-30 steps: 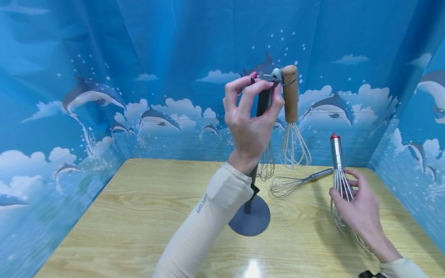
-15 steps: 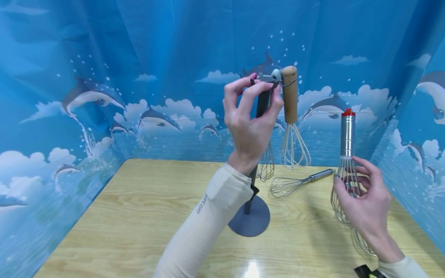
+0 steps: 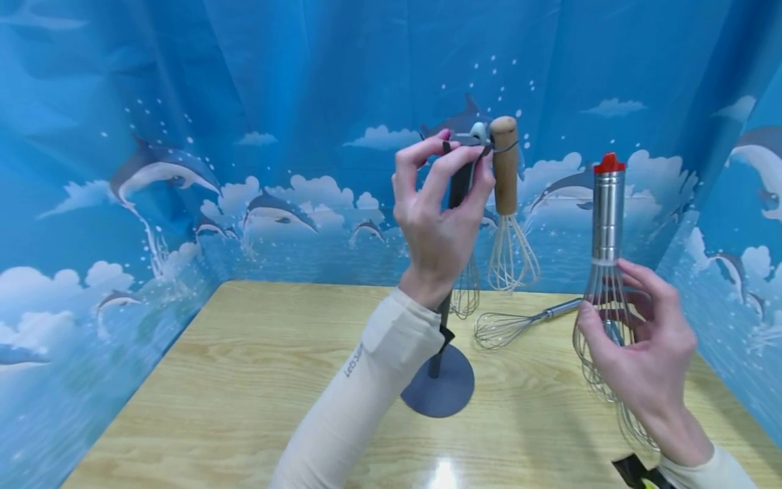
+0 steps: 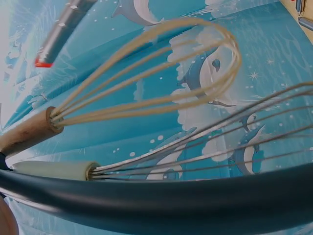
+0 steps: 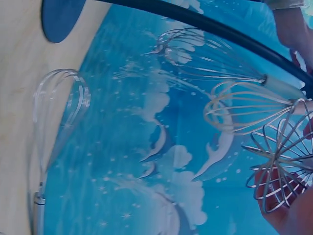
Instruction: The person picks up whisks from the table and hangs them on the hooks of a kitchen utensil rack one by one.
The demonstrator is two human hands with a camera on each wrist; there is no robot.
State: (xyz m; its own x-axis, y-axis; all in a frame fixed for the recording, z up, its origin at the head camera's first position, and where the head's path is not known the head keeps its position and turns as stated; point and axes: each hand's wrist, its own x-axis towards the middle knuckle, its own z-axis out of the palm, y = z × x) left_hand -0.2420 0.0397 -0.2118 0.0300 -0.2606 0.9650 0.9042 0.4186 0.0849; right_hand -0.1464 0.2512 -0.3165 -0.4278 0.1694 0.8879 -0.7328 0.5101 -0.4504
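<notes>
My left hand (image 3: 436, 204) grips the top of a dark stand (image 3: 461, 185) with a round base (image 3: 449, 397). From the top of that stand hang a wooden-handled whisk (image 3: 505, 170) and a whisk with a pale green handle (image 4: 54, 170), mostly behind the hand in the head view. To the right, my right hand (image 3: 650, 346) holds a steel whisk (image 3: 608, 214) by its wires, thumb on one side and fingers on the other. This whisk stands upright, its red-tipped handle pointing up; in the right wrist view its wire loops (image 5: 276, 161) face the camera.
A smaller steel whisk (image 3: 559, 310) lies on the wooden table (image 3: 244, 380) between stand and right hand. More whisk wires (image 3: 635, 424) show on the table below the right hand. A blue dolphin-print curtain (image 3: 305, 102) encloses the back and sides.
My right hand has lifted the red-tipped whisk higher, its handle rising well above the table. The left hand stays on the stand. The wooden-handled whisk has shifted slightly left.
</notes>
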